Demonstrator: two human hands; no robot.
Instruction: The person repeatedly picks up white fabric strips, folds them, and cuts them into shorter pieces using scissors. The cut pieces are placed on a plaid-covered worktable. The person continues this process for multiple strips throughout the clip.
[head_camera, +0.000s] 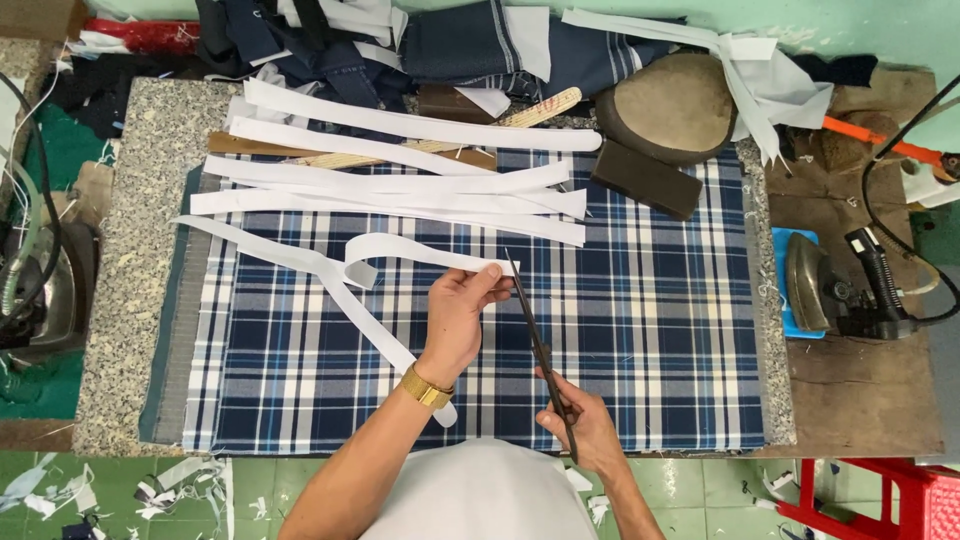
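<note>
Left hand (462, 305) pinches white strip (420, 250); right hand (585, 425) holds scissors (535, 335).

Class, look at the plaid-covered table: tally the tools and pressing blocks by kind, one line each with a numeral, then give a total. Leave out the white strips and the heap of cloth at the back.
Scissors, in the right hand: 1
Iron at the right: 1
Dark rectangular block: 1
Rounded brown pad: 1
Total: 4
The left hand holds a white strip by its end.
</note>
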